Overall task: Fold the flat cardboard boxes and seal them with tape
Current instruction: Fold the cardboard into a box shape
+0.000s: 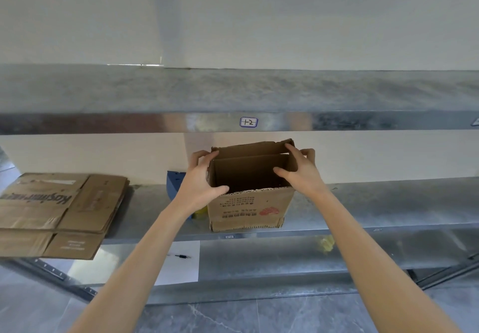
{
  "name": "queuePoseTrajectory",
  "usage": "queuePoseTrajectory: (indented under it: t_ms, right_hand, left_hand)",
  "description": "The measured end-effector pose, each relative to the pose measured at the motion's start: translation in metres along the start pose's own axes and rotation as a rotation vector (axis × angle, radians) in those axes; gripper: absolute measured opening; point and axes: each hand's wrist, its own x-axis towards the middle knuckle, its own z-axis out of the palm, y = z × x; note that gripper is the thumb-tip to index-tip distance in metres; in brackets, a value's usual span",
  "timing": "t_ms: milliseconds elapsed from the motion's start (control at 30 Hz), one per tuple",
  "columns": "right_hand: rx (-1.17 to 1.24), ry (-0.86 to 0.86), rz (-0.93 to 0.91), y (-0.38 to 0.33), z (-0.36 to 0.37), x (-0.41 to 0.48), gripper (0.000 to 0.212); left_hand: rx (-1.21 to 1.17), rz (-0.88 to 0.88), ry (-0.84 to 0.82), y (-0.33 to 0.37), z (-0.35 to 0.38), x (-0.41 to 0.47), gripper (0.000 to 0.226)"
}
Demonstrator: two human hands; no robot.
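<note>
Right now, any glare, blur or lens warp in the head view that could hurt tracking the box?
Head view: box sharp, its inside in dark shadow; left hand and right hand crisp, gripping its walls; glare smears the upper shelf lip left of the label; wide-angle lens bends the shelf lines slightly.

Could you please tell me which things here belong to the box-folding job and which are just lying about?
For the job: open cardboard box, gripped by the left hand and right hand; stack of flat cardboard boxes.
Lying about: blue object; sheet of paper; pen; yellow object on the lower shelf.
</note>
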Motion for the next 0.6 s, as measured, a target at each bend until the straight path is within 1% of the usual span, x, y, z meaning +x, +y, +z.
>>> queuePoseTrajectory:
  t_ms: [200, 267, 400, 600]
  right_hand:
    - [-0.103, -0.056, -0.045, 0.0026, -0.0015, 0.0019, 0.094]
    - [-0.132, -0.061, -0.052, 0.0020, -0.0011, 0.0026, 0.097]
    - [-0.137, -0.047, -0.079, 0.0028, 0.0008, 0.0024, 0.094]
    - [-0.105, -0.033, -0.134, 0.0060, 0.0018, 0.0017, 0.086]
  left_hand:
    - [0.083, 0.042, -0.023, -0.0010, 0.0001, -0.0009, 0.094]
    - [0.114, 0.050, -0.038, -0.0002, 0.0001, -0.0004, 0.096]
    - [0.112, 0.054, -0.053, -0.0016, -0.0007, 0.0002, 0.101]
    - [0.041, 0.033, -0.057, -0.0041, -0.0019, 0.0055, 0.100]
